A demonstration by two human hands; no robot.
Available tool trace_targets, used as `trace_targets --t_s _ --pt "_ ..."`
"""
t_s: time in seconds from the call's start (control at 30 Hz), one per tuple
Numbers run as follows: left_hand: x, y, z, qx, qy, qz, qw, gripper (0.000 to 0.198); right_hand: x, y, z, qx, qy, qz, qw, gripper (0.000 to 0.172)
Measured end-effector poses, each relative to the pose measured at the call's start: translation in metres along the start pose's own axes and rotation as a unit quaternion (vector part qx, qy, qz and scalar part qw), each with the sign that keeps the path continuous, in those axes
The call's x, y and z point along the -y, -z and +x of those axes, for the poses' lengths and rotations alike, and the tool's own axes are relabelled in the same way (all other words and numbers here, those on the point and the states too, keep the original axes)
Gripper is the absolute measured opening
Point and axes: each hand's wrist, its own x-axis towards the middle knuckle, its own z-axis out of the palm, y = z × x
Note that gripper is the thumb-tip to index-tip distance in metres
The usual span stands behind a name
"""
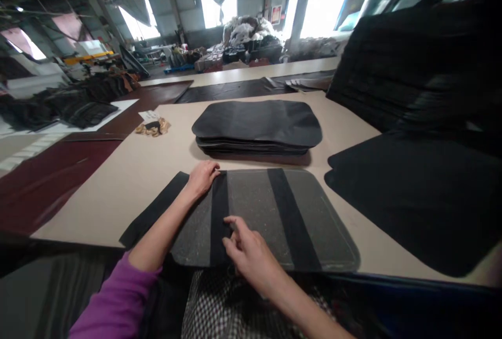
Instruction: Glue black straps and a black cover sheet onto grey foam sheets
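A dark grey panel with rounded corners point(254, 208) lies flat at the front edge of the table. Two black strips cross it from far edge to near edge: the left strip point(219, 198) and the right strip point(292, 224). My left hand point(201, 179) is at the far end of the left strip, its fingers bent together on it at the panel's edge. Over the near part of that same strip is my right hand point(249, 250), thumb and forefinger apart, holding nothing visible. Further black strip material point(157, 208) lies under my left forearm.
Behind the panel stands a stack of black rounded pieces point(257, 124). Large black sheets point(415, 192) lie to the right, below a tall dark pile point(400, 67). A small heap of tan scraps point(153, 125) sits at the back left. Dark red material point(58, 177) covers the left side.
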Motion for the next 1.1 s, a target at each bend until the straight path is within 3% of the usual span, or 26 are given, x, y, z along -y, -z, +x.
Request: trace_targets --t_s 0.43,0.6,0.9,0.97,1.1 --pt "-0.011 0.009 -0.017 0.044 -0.056 0.073 0.995 0.034 0.005 -0.014 0.0 0.057 -0.04 0.106 0.992 0.013" --pt "-0.015 0.011 -0.028 0.034 -0.047 0.086 0.995 0.037 0.009 -0.02 -0.002 0.061 0.015 -0.092 0.994 0.006" --pt "-0.02 0.013 -0.034 0.048 -0.047 0.108 0.992 0.036 0.016 -0.024 -0.008 0.069 0.028 -0.338 0.938 0.01" --pt "-0.022 0.013 -0.033 0.043 -0.048 0.108 0.992 0.035 0.017 -0.027 -0.013 0.048 0.063 -0.381 0.921 0.01" --pt "-0.022 0.01 -0.032 0.028 -0.055 0.102 0.993 0.034 0.011 -0.036 -0.025 -0.02 0.207 -0.426 0.88 0.011"
